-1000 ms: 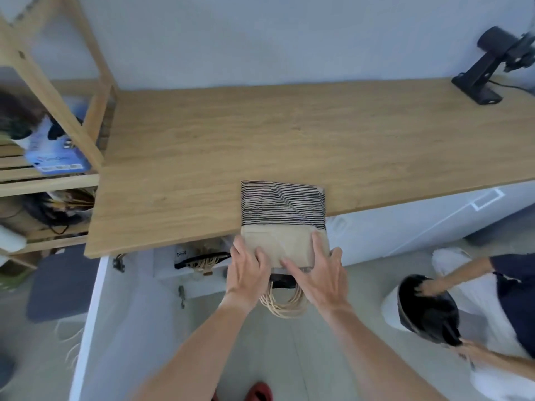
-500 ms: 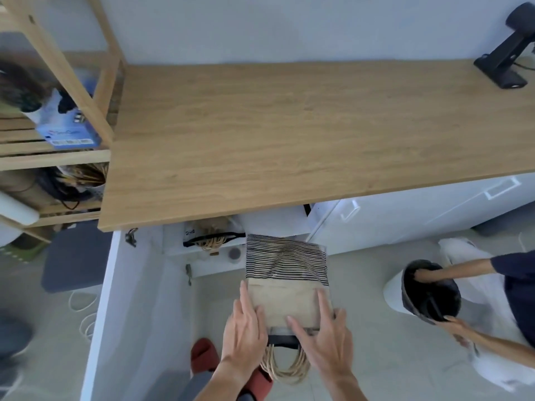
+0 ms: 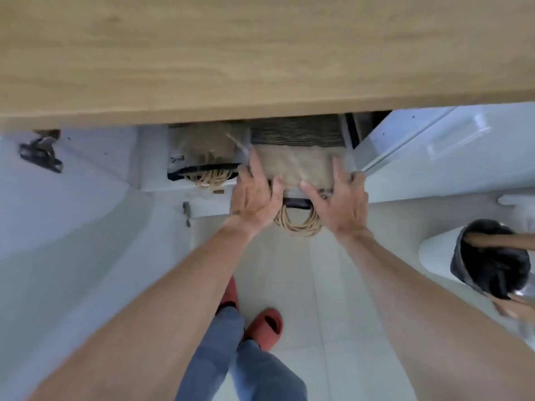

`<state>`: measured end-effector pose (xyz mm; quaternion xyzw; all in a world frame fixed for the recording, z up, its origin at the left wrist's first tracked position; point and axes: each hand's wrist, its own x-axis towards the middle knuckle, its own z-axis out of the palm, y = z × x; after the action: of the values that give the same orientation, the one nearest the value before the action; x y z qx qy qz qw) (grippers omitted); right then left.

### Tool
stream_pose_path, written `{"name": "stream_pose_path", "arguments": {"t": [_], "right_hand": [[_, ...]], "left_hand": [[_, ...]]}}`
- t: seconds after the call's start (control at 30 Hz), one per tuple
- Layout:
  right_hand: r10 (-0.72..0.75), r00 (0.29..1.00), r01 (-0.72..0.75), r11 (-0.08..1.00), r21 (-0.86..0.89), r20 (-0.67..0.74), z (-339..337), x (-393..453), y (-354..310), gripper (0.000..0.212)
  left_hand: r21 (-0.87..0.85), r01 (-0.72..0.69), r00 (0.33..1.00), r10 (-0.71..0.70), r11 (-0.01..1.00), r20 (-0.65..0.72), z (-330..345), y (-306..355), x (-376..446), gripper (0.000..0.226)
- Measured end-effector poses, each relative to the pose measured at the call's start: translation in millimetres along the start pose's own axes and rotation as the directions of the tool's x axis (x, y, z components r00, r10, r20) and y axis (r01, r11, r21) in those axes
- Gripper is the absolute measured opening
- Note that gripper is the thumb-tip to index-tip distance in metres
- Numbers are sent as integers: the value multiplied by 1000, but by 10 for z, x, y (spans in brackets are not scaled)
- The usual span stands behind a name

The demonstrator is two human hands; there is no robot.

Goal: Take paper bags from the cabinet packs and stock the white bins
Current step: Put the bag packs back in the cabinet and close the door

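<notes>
A clear-wrapped pack of brown paper bags (image 3: 295, 163), striped at its far end, lies half inside the open cabinet under the wooden counter (image 3: 260, 68). Its twine handles (image 3: 298, 227) hang out toward me. My left hand (image 3: 254, 195) grips the pack's near left corner, and my right hand (image 3: 338, 204) grips the near right corner, thumbs on top. A second pack of paper bags (image 3: 202, 151) sits in the cabinet just left of it. No white bin shows clearly.
The white cabinet door (image 3: 72, 227) stands open on the left, with a hinge (image 3: 40, 154) near its top. White drawer fronts (image 3: 434, 146) lie to the right. Another person's hands are at a black-lined container (image 3: 492, 261) on the floor at right. My red slippers (image 3: 265, 325) are below.
The pack came off the counter top, dropped below its edge and went into the cabinet opening. My head has lowered and moved closer.
</notes>
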<state>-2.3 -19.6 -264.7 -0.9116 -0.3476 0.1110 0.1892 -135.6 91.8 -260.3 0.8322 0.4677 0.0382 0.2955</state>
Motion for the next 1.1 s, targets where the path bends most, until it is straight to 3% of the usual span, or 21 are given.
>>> {"name": "stream_pose_path", "arguments": {"t": [0.07, 0.27, 0.7, 0.83, 0.97, 1.1], "right_hand": [[-50, 999, 50, 999, -2, -20, 252, 251, 58, 89], [-100, 993, 93, 990, -106, -66, 710, 766, 212, 84], [-57, 998, 64, 945, -321, 32, 1145, 1610, 287, 80], [9, 997, 15, 947, -322, 70, 1136, 1594, 238, 83], [44, 999, -43, 956, -291, -4, 921, 1260, 52, 72], [-72, 993, 98, 943, -318, 93, 682, 654, -54, 64]], "left_hand": [[23, 14, 1000, -13, 1000, -22, 163, -129, 269, 77], [334, 22, 995, 12, 942, -97, 477, -245, 869, 80], [381, 79, 996, -59, 921, -64, 853, -280, 1642, 78], [410, 93, 994, -63, 907, -86, 784, -284, 1638, 74], [421, 56, 994, -11, 905, -108, 538, -356, 1308, 60], [445, 40, 993, 12, 895, -114, 318, -511, 698, 59]]}}
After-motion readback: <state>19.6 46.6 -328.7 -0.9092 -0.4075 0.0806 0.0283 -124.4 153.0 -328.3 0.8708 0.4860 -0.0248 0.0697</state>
